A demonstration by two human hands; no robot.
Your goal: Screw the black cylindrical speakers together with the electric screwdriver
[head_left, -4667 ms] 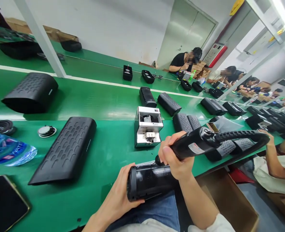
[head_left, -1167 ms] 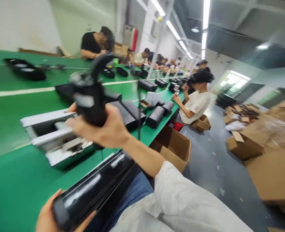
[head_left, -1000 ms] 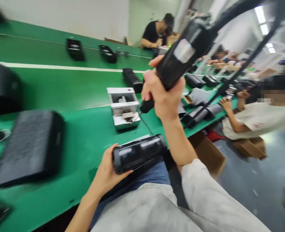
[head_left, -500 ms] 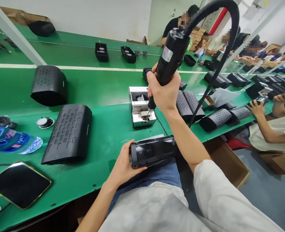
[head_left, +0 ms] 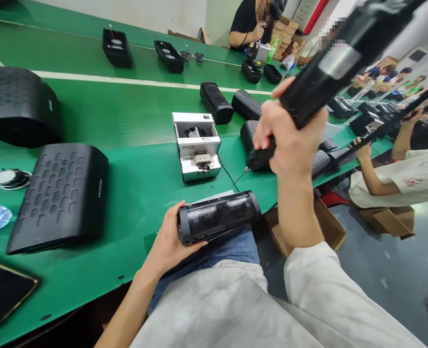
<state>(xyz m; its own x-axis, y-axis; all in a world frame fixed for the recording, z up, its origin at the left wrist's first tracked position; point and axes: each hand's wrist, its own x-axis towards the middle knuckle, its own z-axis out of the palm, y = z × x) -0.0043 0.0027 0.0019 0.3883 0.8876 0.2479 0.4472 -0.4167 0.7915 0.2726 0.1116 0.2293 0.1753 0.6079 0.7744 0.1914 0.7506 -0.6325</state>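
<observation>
My left hand (head_left: 170, 237) grips one end of a black speaker housing (head_left: 219, 216) with perforated panels, lying on its side at the table edge above my lap. Raised to the right, my right hand (head_left: 295, 130) is wrapped around a black electric screwdriver (head_left: 318, 67), slightly blurred. Its thin bit points down and left, above the right end of the housing and apart from it; whether a screw sits on the tip is too small to tell. Behind the housing stands a white-and-black screw feeder (head_left: 197, 147) with a metal outlet at its front.
Black speaker shells (head_left: 59, 193) with an oval pattern stand on the left, near a loose round part (head_left: 11, 179) and a phone (head_left: 5, 295). More housings (head_left: 216, 103) lie beyond the feeder. On the right, a co-worker's arm (head_left: 368, 166) reaches in above an open cardboard box (head_left: 330, 224).
My right hand has lifted the electric screwdriver away from the feeder, up and to the right. My left hand still holds the housing. The view has turned rightward.
</observation>
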